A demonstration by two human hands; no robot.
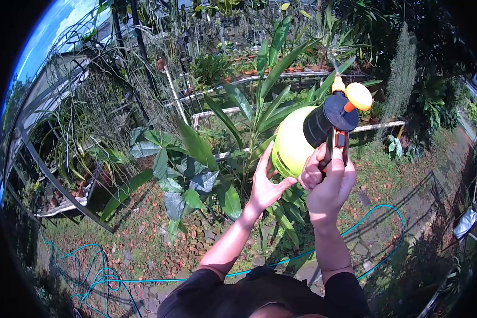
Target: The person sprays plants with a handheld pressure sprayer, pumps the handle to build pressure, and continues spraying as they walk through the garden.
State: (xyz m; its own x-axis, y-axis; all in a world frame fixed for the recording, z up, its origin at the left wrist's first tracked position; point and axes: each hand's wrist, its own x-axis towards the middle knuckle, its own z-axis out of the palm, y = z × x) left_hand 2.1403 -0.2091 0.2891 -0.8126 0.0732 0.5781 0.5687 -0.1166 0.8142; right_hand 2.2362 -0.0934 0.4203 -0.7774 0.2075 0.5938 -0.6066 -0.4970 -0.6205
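Observation:
A pump sprayer with a yellow-green bottle (291, 140), a black collar and an orange pump knob (359, 96) is held up in front of me, tilted away. My right hand (331, 180) is wrapped round its black handle, with the thumb at the trigger. Against the lower left side of the bottle rests my left hand (270, 183), thumb and fingers spread around it as support. The orange nozzle (338, 84) points away toward the plants, and a faint spray shows at its tip. Just beyond the bottle stand long green leaves (238, 100).
A broad-leaved plant (183, 172) grows left of the bottle. A teal hose (159, 280) lies looped across the leaf-strewn ground. Potted plants line a bench (249, 79) at the back. A curved metal rail (58, 183) stands at the left, and hanging moss (403, 74) at the right.

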